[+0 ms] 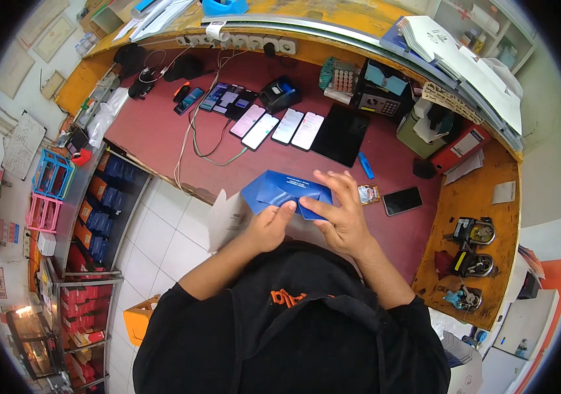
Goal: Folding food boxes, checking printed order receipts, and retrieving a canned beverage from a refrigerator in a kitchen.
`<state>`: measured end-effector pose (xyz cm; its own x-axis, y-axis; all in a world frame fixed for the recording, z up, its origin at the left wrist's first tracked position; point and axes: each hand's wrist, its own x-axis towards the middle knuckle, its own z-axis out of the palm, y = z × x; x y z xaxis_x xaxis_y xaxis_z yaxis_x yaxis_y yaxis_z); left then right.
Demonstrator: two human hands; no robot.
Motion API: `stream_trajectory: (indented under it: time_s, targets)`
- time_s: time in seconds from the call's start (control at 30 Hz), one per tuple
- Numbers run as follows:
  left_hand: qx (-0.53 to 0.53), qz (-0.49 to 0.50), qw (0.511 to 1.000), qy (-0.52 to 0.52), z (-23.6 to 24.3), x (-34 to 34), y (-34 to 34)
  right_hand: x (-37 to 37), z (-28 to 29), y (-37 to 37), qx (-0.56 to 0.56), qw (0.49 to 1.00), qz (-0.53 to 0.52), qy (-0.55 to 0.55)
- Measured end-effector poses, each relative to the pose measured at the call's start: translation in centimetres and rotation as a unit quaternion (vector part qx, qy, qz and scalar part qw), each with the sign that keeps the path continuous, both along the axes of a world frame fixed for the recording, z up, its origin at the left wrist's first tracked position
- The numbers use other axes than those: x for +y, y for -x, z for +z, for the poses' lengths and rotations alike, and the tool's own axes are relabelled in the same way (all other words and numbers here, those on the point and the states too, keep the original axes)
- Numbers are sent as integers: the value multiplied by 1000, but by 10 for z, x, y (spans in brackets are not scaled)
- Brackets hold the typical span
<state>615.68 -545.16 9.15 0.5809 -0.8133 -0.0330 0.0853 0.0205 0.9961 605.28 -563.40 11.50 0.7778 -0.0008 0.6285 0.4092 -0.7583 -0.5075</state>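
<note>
A blue folded card, shaped like an envelope with a pointed flap [279, 180], is held in front of my chest, above the near edge of the desk. My left hand [268, 228] grips its lower left part, thumb on the front face. At its lower right, my right hand [345, 220] has the thumb pressed on the card while several fingers rise along the right side. A pale sheet or flap [226, 222] sticks out to the left, behind my left hand; how it joins the card is hidden.
Several phones [308, 131], a black tablet [341, 136], a card terminal [280, 95] and cables lie across the red desktop [155, 141]. At right are a blue marker [366, 165], a dark phone [402, 201] and a red binder [461, 150]. Boxed shelves [100, 210] stand left.
</note>
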Motion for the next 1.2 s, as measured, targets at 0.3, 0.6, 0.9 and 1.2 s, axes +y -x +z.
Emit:
stream_trajectory:
  time_s: [0.3, 0.6, 0.9, 1.2]
  targets:
    - [-297, 33, 952, 65, 11, -12, 6, 38, -7, 2, 31, 998, -43, -20]
    - [-146, -297, 929, -163, 29, 22, -30, 7, -11, 8, 146, 954, 27, -261]
    - [-136, -213, 951, -180, 42, 48, -30, -12, -53, 0, 83, 879, 39, -469]
    - [-452, 168, 874, 56, 36, 73, -14, 74, -2, -32, 76, 965, 27, -251]
